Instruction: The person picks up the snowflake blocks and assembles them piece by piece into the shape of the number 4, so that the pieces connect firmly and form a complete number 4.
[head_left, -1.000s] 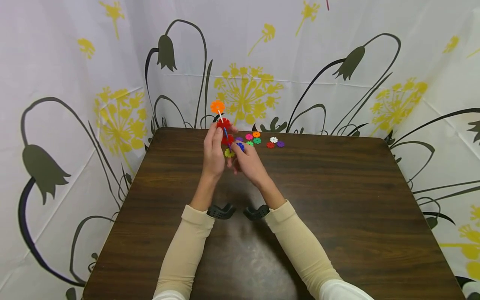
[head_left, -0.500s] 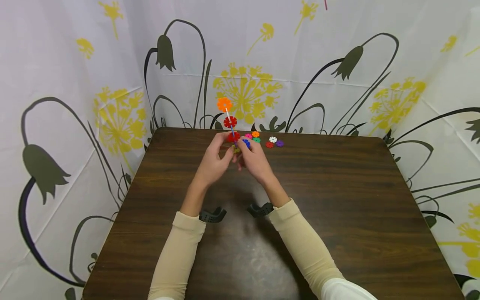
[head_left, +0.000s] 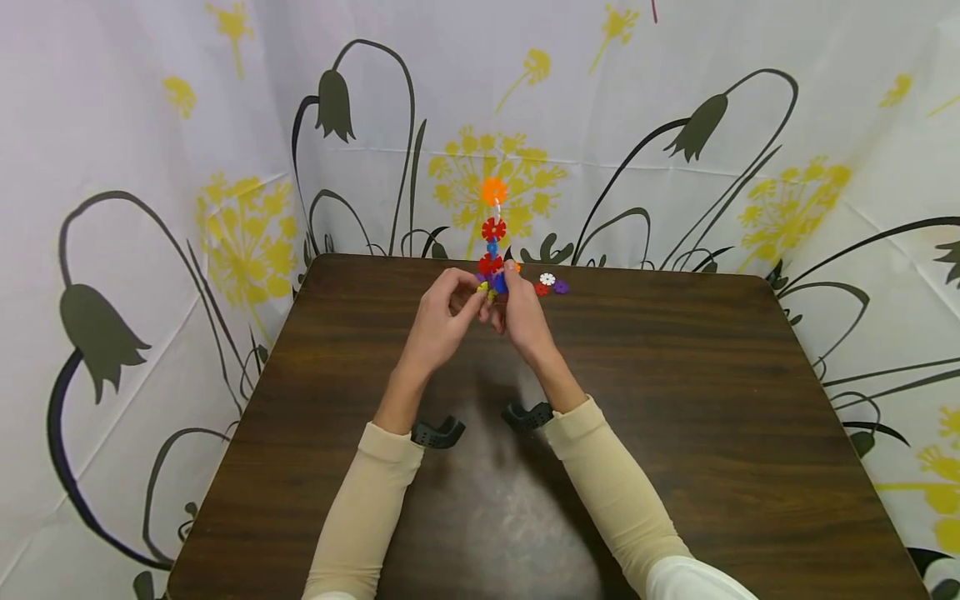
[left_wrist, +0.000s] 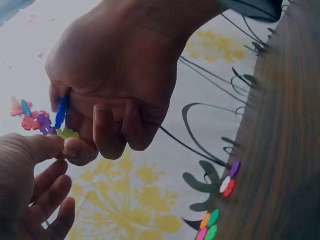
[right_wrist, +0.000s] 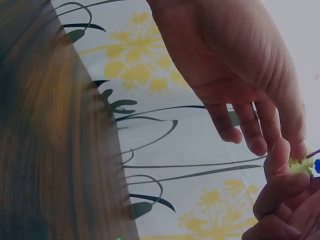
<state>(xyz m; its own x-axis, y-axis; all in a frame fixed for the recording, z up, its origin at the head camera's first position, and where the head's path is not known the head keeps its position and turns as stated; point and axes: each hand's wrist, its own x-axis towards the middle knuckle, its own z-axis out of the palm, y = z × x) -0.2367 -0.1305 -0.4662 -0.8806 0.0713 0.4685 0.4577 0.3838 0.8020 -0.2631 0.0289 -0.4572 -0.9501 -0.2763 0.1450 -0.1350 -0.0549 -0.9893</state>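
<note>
Chain of flower discs (head_left: pixel 493 229) is held raised and nearly upright between two hands, near the far edge of the dark wooden counter (head_left: pixel 712 417), its upper part seen against the curtain (head_left: pixel 600 125). From the top down are shown an orange disc (head_left: pixel 494 192), a white disc (head_left: pixel 498 210) seen edge-on, a red disc, a light blue disc (head_left: pixel 492 248) seen edge-on and a second red disc (head_left: pixel 491 265). At the lower end, a purple disc (left_wrist: pixel 46 123), a blue disc (head_left: pixel 500 284) and a yellow disc (left_wrist: pixel 67 133) are partly hidden by fingers. The yellow disc is pinched by the thumb and forefinger of the left hand (head_left: pixel 442 317), whose other fingers are held loose and apart. The chain is gripped beside the blue disc by the right hand (head_left: pixel 527 317), its thumb raised and its outer fingers curled inward. Loose discs are laid along the far edge of the counter: a white one (head_left: pixel 547 279), a red one (head_left: pixel 542 289) and a purple one (head_left: pixel 561 287) are grouped closely, and a second cluster, largely concealed by the right hand in the head view, is seen from the left wrist to include orange (left_wrist: pixel 205 220), pink and green discs. Both forearms are covered by beige sleeves (head_left: pixel 367 508).
</note>
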